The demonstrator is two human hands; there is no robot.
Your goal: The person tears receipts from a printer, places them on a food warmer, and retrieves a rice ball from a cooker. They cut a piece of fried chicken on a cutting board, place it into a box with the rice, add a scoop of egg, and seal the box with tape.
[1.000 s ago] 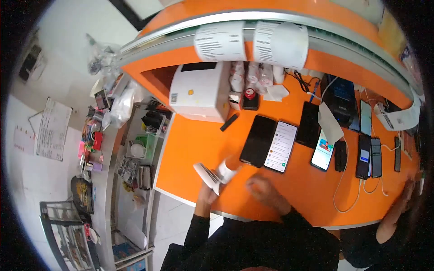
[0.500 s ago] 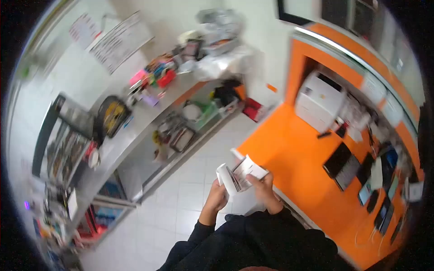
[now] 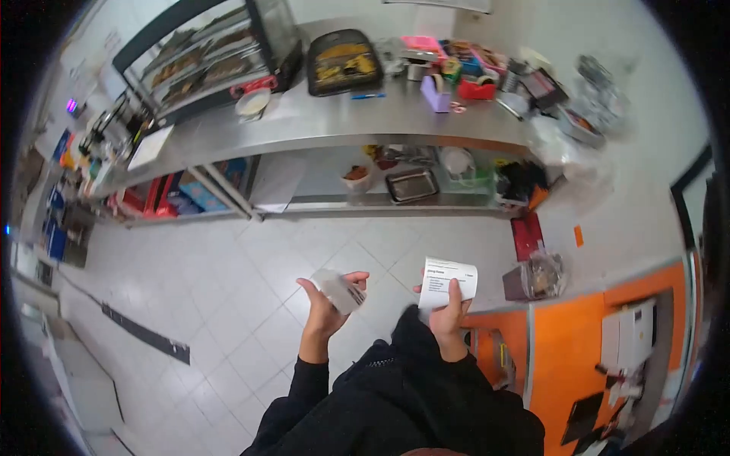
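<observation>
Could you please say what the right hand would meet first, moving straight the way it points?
The right hand would probably meet the steel table across the floor first, though the depth is hard to judge.

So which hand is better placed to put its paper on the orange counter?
Probably the right hand: it holds a printed slip and looks nearer the orange counter. The left hand, holding blurred white paper, is farther away.
</observation>
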